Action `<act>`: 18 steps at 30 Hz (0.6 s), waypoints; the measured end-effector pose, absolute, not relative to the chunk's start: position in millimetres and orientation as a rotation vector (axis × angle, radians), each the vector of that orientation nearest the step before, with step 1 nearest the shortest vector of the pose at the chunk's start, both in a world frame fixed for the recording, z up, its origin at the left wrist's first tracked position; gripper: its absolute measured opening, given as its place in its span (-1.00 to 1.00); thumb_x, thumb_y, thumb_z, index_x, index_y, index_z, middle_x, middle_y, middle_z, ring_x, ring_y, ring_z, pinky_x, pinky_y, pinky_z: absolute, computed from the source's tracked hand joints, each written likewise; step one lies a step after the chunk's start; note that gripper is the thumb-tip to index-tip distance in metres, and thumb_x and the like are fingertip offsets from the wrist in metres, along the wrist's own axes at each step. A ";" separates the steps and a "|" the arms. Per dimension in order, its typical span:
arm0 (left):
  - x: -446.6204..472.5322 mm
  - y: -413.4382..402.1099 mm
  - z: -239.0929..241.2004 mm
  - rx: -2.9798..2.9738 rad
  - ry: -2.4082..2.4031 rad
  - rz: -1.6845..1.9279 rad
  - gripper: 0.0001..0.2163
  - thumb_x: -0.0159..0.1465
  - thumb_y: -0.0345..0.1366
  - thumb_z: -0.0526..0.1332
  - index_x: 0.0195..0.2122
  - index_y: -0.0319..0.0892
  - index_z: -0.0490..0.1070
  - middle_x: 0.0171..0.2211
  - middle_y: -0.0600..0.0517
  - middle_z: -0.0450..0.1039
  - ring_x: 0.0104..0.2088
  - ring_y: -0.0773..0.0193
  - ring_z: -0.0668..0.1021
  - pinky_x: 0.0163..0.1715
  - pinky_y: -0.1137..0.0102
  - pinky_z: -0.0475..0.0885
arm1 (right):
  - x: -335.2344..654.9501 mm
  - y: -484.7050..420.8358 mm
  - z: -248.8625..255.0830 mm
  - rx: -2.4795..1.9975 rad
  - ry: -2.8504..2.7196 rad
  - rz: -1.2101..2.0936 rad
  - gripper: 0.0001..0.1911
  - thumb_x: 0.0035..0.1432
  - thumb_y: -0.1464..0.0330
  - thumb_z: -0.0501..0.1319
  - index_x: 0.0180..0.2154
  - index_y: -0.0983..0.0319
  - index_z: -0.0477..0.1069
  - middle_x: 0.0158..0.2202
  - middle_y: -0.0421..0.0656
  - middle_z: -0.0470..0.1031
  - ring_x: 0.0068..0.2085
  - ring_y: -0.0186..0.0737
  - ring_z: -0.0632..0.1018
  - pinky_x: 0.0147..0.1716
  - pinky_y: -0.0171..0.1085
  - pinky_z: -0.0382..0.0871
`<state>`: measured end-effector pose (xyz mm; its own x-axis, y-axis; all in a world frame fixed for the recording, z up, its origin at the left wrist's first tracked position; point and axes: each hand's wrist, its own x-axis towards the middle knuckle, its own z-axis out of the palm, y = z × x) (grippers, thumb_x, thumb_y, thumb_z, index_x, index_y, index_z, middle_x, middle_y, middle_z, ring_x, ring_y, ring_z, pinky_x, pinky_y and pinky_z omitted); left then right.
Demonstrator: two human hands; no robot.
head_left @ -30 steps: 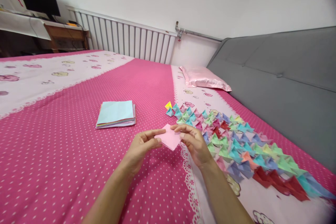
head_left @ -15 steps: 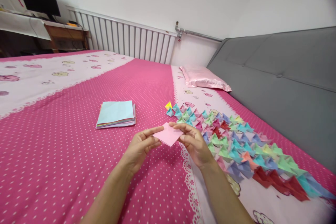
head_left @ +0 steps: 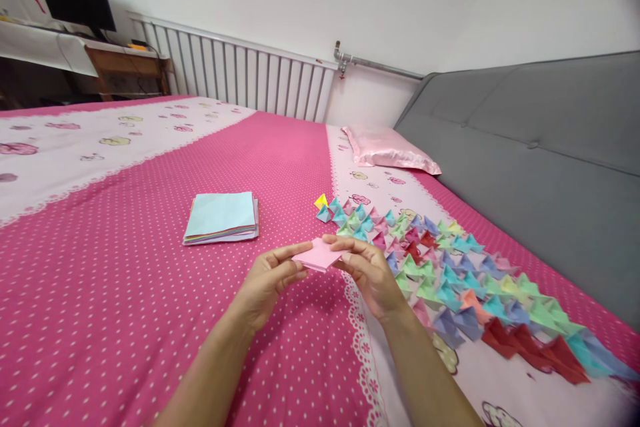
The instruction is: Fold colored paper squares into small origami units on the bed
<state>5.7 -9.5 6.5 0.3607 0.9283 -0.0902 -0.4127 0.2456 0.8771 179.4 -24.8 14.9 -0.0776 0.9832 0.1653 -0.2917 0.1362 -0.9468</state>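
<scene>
The folded pink paper (head_left: 320, 254) is held up between the two hands, above the spotted bedspread (head_left: 150, 307); the likeliest trouble, I would judge, is its layers sliding out of line, since they look slightly parted along the near edge and an uneven pull from either side could skew the folds; too hard a squeeze might crease it in the wrong place, and a slack one could let it drop; the right forearm is close to the rows of small folded paper shapes (head_left: 450, 277), so a careless sweep could knock some over, whereas the stack of square sheets (head_left: 220, 217) lies well apart, beyond the left hand (head_left: 267, 283); that hand has its fingers nearly closed, pinching the paper's left corner, index above and thumb lower; the right hand (head_left: 373, 273) pinches the right side, index reaching over the far corner; the fingertips beneath are hidden, so I cannot tell how they press.
</scene>
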 end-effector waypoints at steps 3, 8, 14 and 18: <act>5.7 -8.2 5.9 0.909 0.712 1.021 -0.69 0.02 -0.39 0.27 -0.17 -0.27 0.44 -0.21 -0.10 0.48 -0.33 0.35 0.50 -0.30 0.53 0.39 | 179.3 -24.9 14.7 -0.836 -1.121 1.297 -0.88 -0.05 0.40 0.19 -0.39 0.23 0.46 -0.12 -0.08 0.43 -0.13 -0.14 0.44 -0.15 -0.16 0.30; 5.3 -8.0 5.6 0.915 0.705 1.015 -0.68 0.02 -0.36 0.28 -0.15 -0.27 0.43 -0.18 -0.13 0.46 -0.30 0.31 0.50 -0.27 0.49 0.38 | 178.8 -24.9 15.2 -0.843 -1.122 1.286 -0.88 -0.05 0.39 0.19 -0.39 0.24 0.46 -0.14 -0.08 0.44 -0.11 -0.12 0.43 -0.14 -0.16 0.30; 5.8 -10.1 7.5 0.919 0.705 1.015 -0.68 0.02 -0.34 0.28 -0.16 -0.26 0.43 -0.17 -0.14 0.46 -0.26 0.28 0.50 -0.25 0.48 0.37 | 176.4 -25.6 18.1 -0.871 -1.085 1.283 -0.88 -0.09 0.38 0.21 -0.42 0.24 0.46 -0.16 -0.08 0.45 -0.14 -0.13 0.44 -0.18 -0.18 0.32; 5.6 -9.4 7.4 0.920 0.711 1.009 -0.67 0.01 -0.33 0.29 -0.16 -0.25 0.43 -0.16 -0.14 0.46 -0.26 0.26 0.50 -0.25 0.47 0.37 | 176.7 -25.3 17.9 -0.860 -1.094 1.285 -0.89 -0.08 0.38 0.20 -0.42 0.23 0.45 -0.16 -0.09 0.45 -0.16 -0.15 0.44 -0.18 -0.18 0.32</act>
